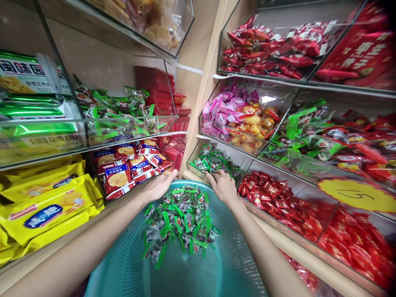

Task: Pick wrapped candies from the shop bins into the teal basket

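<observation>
A teal plastic basket (pixel 238 255) with perforated walls lies below me, holding a heap of small green-and-clear wrapped candies (pixel 185 222). At its far left rim is my left hand (pixel 161 185), fingers stretched forward and nothing visible in it. Over the far right rim reaches my right hand (pixel 223 185), thumb apart from the fingers, beside a low bin of green-wrapped candies (pixel 213 159). Its fingertips are partly hidden, and I see nothing held. Just left of my left hand lie blue-and-red cookie packets (pixel 123 169).
Shelves with clear-walled bins meet in a corner ahead. Yellow cracker packs (pixel 49 206) and green packs (pixel 34 107) fill the left side. Red-wrapped candies (pixel 272 194), purple-wrapped candies (pixel 222 107) and a yellow price tag (pixel 359 194) are on the right.
</observation>
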`<state>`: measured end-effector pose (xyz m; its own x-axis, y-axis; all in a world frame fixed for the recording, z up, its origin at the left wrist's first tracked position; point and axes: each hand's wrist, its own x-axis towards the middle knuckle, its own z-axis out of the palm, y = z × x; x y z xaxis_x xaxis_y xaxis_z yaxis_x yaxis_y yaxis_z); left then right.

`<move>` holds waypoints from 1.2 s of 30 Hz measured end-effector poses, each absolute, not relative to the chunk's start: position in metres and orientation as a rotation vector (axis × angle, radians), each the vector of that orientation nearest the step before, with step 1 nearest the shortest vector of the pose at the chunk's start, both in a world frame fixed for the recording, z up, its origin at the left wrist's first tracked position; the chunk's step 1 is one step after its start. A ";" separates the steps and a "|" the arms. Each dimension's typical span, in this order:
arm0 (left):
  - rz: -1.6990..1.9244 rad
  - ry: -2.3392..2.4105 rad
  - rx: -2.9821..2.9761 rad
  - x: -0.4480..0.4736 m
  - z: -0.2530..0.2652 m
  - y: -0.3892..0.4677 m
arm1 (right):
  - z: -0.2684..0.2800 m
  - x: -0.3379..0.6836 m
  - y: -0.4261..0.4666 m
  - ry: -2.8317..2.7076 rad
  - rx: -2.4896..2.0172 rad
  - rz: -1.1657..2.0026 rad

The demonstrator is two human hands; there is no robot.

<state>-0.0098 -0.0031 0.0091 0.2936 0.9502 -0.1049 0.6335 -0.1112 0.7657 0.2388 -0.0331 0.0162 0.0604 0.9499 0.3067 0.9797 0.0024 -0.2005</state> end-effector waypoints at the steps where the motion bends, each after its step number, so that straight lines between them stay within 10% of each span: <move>1: 0.546 1.422 1.831 -0.010 0.008 -0.002 | 0.015 0.240 -0.033 -1.919 -1.980 -0.118; 13: 0.627 1.409 1.768 -0.010 0.005 -0.001 | 0.033 0.239 -0.041 -1.713 -1.370 -0.237; 25: 0.679 1.058 1.307 -0.005 0.008 0.004 | 0.028 0.153 -0.080 -1.860 -0.862 0.623; 36: 0.725 1.079 1.276 -0.005 0.007 0.005 | -0.007 0.119 -0.068 -2.039 -0.945 0.577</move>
<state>-0.0050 0.0051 0.0074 0.3643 0.9035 -0.2257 0.1326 0.1896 0.9729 0.1189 -0.0684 -0.0073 -0.4025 0.7837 0.4730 0.4197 0.6172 -0.6655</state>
